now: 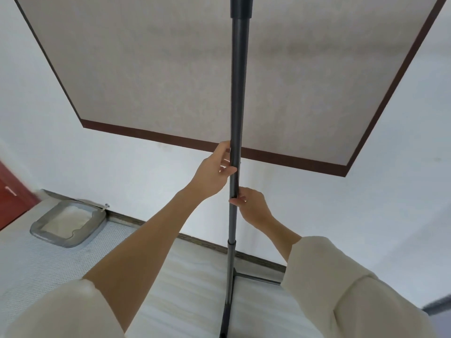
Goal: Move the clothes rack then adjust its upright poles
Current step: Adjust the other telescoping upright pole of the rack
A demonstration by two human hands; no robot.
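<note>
A dark grey upright pole [239, 93] of the clothes rack runs from the top of the view down to the floor at the bottom centre. A wider outer tube slides over a thinner inner tube [231, 220], with a collar [231, 242] lower down. My left hand [214, 170] grips the outer tube from the left. Just below it, my right hand [251, 206] pinches the pole at the bottom end of that outer tube. A base crossbar [258, 278] of the rack runs off to the right near the floor.
A white wall carries a large beige panel with a dark brown frame [219, 144] behind the pole. A grey-rimmed tray [66, 222] lies on a perforated mat on the left. A red door [9, 201] is at the far left. The floor is pale.
</note>
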